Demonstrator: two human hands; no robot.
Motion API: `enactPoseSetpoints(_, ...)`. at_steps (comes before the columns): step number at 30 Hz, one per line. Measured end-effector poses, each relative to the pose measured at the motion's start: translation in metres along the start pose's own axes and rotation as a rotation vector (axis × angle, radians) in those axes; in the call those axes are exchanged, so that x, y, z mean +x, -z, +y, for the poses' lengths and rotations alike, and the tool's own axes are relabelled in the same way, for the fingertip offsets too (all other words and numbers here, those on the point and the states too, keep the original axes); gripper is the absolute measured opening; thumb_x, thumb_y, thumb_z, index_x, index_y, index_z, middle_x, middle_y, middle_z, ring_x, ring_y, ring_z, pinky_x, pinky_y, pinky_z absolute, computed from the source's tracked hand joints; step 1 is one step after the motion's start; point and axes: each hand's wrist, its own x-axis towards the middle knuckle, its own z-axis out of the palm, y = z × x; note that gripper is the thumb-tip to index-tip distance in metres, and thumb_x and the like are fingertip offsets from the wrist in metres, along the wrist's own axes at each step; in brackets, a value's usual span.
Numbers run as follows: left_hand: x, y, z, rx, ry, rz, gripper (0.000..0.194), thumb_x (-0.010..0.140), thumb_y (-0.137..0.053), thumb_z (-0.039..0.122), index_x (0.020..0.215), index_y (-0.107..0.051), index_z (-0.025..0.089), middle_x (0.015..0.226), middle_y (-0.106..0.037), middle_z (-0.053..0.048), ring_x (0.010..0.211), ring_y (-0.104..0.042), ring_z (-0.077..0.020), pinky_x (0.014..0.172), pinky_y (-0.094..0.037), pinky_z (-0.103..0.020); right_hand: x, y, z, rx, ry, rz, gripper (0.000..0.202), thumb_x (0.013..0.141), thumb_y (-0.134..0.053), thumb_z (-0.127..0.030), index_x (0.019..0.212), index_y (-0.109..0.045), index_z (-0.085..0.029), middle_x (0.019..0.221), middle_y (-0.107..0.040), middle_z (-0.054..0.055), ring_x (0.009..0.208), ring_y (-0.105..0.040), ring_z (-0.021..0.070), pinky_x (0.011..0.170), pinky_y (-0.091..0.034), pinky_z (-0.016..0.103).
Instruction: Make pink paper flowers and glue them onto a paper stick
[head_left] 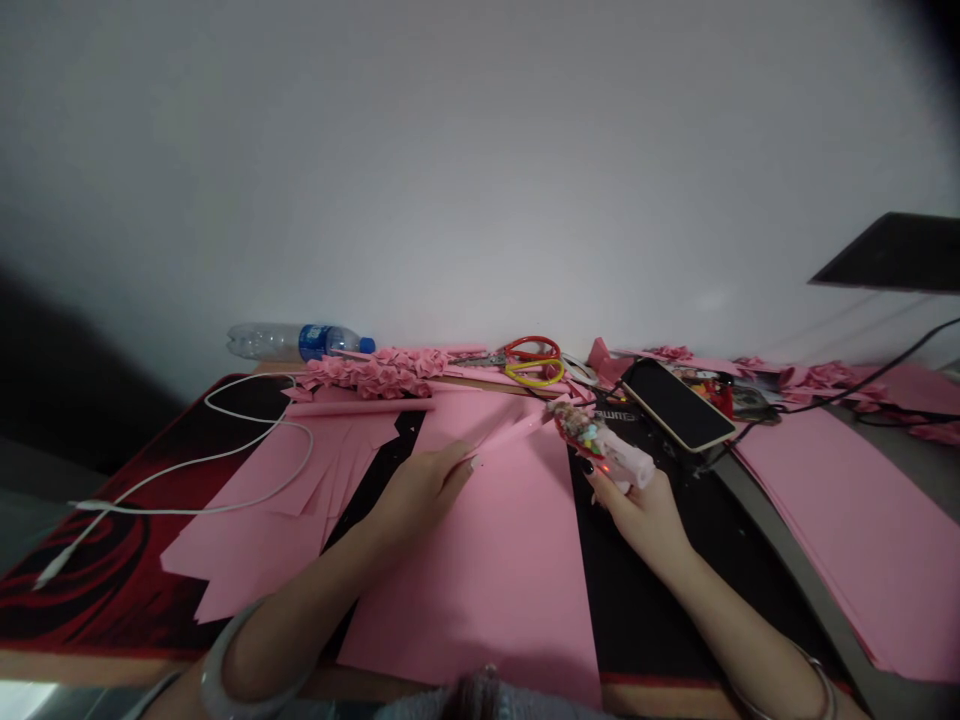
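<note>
Between the fingers and thumb of my left hand (431,485) is one end of a folded pink paper strip (514,432), held above a large pink sheet (480,580). My right hand (637,510) is wrapped round a decorated glue gun (619,455), which shows a small red light. The gun's front end points up and left, at the strip's far end; whether they touch is hard to tell. Pink paper flowers (375,374) lie behind my left hand, beside a rolled pink paper (360,408).
Cut pink sheets (262,520) and a white cable (195,512) lie at left. A bottle (277,342), scissors with red and yellow handles (534,362) and a phone (679,405) are at the back. More pink sheets (855,520) lie at right, near black cables.
</note>
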Motion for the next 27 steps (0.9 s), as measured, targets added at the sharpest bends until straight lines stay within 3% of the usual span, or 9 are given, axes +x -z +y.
enactPoseSetpoints(12,0.0,0.002,0.0,-0.016,0.01,0.013,0.028,0.094,-0.038,0.031,0.069,-0.044,0.019,0.061,-0.04,0.004,0.056,-0.037,-0.0132,0.057,-0.021,-0.027,0.0,0.001,0.011,-0.006,-0.172,0.095,0.033,0.082,-0.056,-0.042,0.058,-0.054,-0.018,0.045,-0.053,0.001,0.043,-0.053,0.0161,0.045,-0.041,0.027)
enactPoseSetpoints(18,0.0,0.004,0.001,-0.054,0.005,0.026,0.029,0.093,-0.038,0.031,0.067,-0.038,0.02,0.061,-0.037,0.004,0.057,-0.034,-0.0125,0.057,-0.02,-0.027,-0.001,0.002,0.011,0.107,-0.15,0.062,0.024,0.084,-0.057,-0.038,0.081,-0.06,-0.015,0.052,-0.054,-0.001,0.046,-0.05,0.0142,0.047,-0.042,0.026)
enactPoseSetpoints(22,0.0,0.004,0.001,-0.098,-0.013,0.022,0.031,0.094,-0.037,0.032,0.066,-0.036,0.02,0.061,-0.036,0.005,0.057,-0.034,-0.0121,0.056,-0.019,-0.027,-0.001,0.0,0.009,0.089,-0.122,0.021,0.022,0.083,-0.058,-0.036,0.084,-0.061,-0.015,0.052,-0.053,-0.002,0.046,-0.05,0.0143,0.048,-0.043,0.027)
enactPoseSetpoints(27,-0.001,0.005,0.001,-0.134,-0.03,0.065,0.033,0.095,-0.038,0.033,0.064,-0.032,0.02,0.059,-0.035,0.005,0.055,-0.034,-0.011,0.055,-0.019,-0.026,0.004,0.006,0.011,0.009,-0.194,0.151,0.028,0.083,-0.055,-0.041,0.073,-0.06,-0.015,0.048,-0.052,-0.001,0.045,-0.052,0.0155,0.045,-0.041,0.026)
